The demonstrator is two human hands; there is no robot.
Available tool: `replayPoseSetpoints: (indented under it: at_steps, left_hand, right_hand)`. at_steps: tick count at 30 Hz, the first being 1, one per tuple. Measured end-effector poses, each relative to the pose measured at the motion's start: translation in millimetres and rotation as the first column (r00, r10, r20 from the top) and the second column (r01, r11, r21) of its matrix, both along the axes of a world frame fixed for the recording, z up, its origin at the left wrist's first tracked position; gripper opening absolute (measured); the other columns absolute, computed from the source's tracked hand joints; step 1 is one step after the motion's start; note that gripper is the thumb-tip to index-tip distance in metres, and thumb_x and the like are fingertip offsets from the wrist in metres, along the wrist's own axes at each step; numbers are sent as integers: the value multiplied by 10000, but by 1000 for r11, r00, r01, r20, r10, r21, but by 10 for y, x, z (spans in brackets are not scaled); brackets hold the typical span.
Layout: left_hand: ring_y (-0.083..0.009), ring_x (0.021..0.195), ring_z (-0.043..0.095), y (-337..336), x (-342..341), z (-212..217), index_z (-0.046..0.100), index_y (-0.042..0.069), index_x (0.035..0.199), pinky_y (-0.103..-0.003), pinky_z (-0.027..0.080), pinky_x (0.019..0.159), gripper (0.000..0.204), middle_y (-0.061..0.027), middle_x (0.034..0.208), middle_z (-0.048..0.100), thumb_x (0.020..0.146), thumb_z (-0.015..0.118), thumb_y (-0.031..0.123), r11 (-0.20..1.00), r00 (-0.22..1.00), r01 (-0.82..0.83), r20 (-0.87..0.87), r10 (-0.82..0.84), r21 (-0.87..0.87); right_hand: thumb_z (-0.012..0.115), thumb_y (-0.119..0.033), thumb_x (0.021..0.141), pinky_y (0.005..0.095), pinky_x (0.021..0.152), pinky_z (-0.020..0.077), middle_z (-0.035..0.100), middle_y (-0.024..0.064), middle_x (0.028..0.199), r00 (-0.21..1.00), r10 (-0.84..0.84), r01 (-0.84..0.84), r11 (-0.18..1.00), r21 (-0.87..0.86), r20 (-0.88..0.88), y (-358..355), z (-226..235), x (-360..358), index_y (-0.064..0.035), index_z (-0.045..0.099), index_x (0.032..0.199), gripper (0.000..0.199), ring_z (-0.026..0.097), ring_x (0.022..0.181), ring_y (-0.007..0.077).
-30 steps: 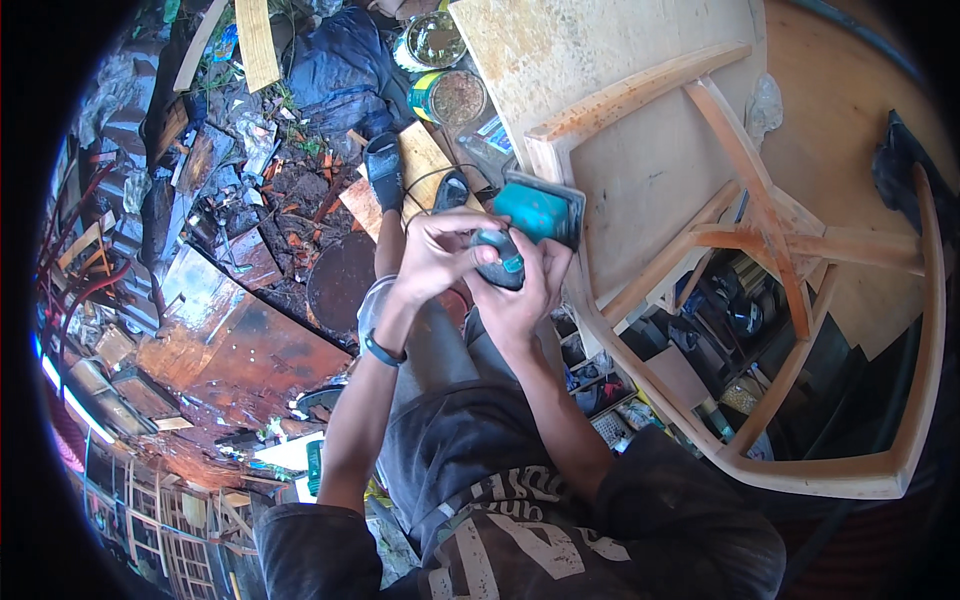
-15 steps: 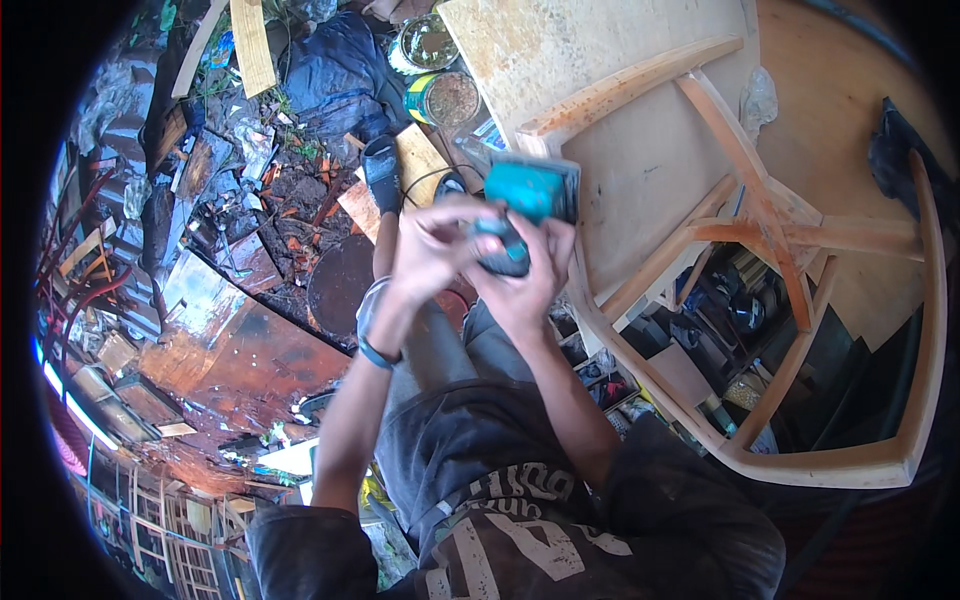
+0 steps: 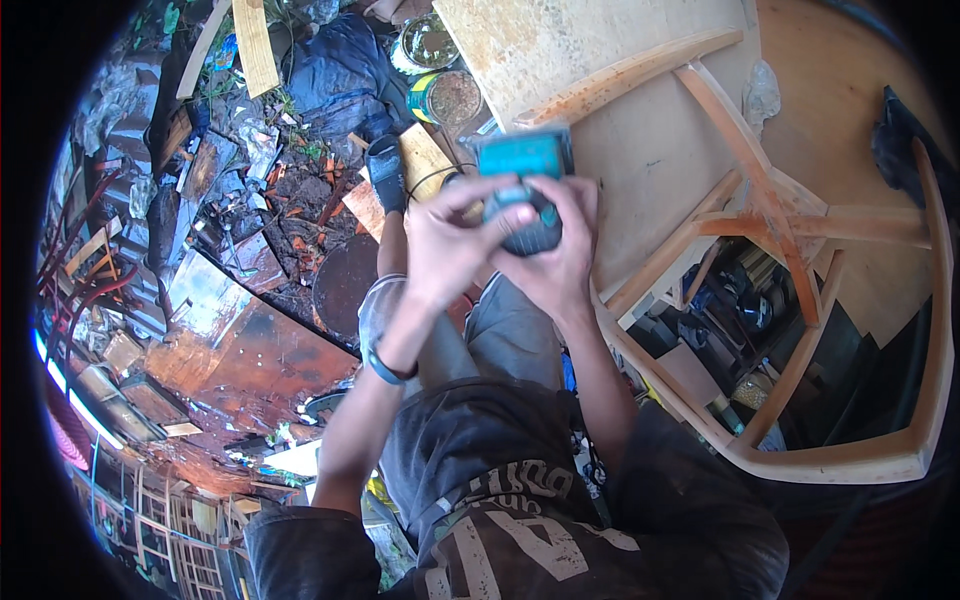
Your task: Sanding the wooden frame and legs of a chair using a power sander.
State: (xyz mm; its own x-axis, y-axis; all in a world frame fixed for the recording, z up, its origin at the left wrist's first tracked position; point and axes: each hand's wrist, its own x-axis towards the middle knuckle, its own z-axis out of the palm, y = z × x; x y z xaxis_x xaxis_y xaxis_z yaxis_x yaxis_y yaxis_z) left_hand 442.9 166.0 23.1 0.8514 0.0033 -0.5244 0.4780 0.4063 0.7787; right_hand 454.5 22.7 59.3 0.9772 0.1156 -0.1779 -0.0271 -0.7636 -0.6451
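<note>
Left hand [image 3: 447,243] and right hand [image 3: 568,248] gripping a teal-and-dark power tool [image 3: 520,157], upper centre of the view.
Both close around its dark, rounded end; a pale board [image 3: 645,155] and wooden framework [image 3: 765,195] edge the right side, while open room lies leftward above littered ground [image 3: 298,190]. The long axis runs roughly vertically, teal end toward the top.

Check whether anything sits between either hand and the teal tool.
Nothing visible does. The left hand and right hand are both on the dark end of the teal tool; blur hides exact fingertip contact. The wooden frame lies beyond and to the right, not between.
</note>
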Motion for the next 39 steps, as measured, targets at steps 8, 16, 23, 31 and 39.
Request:
replayPoseSetpoints:
  at_steps: [8,16,23,31,39]
  left_hand:
    - [-169,1082,658,-488,-295,173,718,-2,1182,-279,521,937,396,-124,1163,708,803,829,23,976,994,-113,-28,110,-184]
    - [-153,1112,635,-489,-20,155,614,-70,1297,-272,513,978,497,-132,1216,669,836,789,-13,959,986,-166,-43,161,-228]
    - [-275,1222,552,-1554,-1237,280,635,7,1296,-358,495,991,584,-174,1270,556,780,872,146,960,950,-242,-166,264,139]
    - [-288,1153,572,-1065,-395,199,655,-13,1256,-378,452,1021,581,-177,1184,593,799,859,283,907,940,-329,-2,341,262]
    - [-285,1144,548,-1385,-670,326,670,-10,1239,-386,462,990,608,-174,1175,554,782,875,334,887,940,-321,0,340,332]
  right_hand:
    - [910,-148,558,427,839,483,551,136,1067,998,-22,17,996,90,56,-206,117,-157,-81,614,1156,671,566,1004,312]
    - [886,-114,565,425,896,470,528,134,1101,1000,-6,5,983,181,8,-401,62,165,-79,605,1185,681,550,1036,307]
    - [945,-186,559,414,857,490,526,141,1100,996,82,-81,995,53,-21,-976,159,-730,-91,628,1182,706,573,1009,307]
    - [944,-194,580,423,886,500,557,140,1111,986,149,-156,982,108,74,-556,50,88,-79,618,1206,715,591,1046,322]
    - [943,-196,576,400,947,493,541,129,1153,973,215,-195,959,205,-81,-1005,67,-5,-63,607,1201,721,571,1109,286]
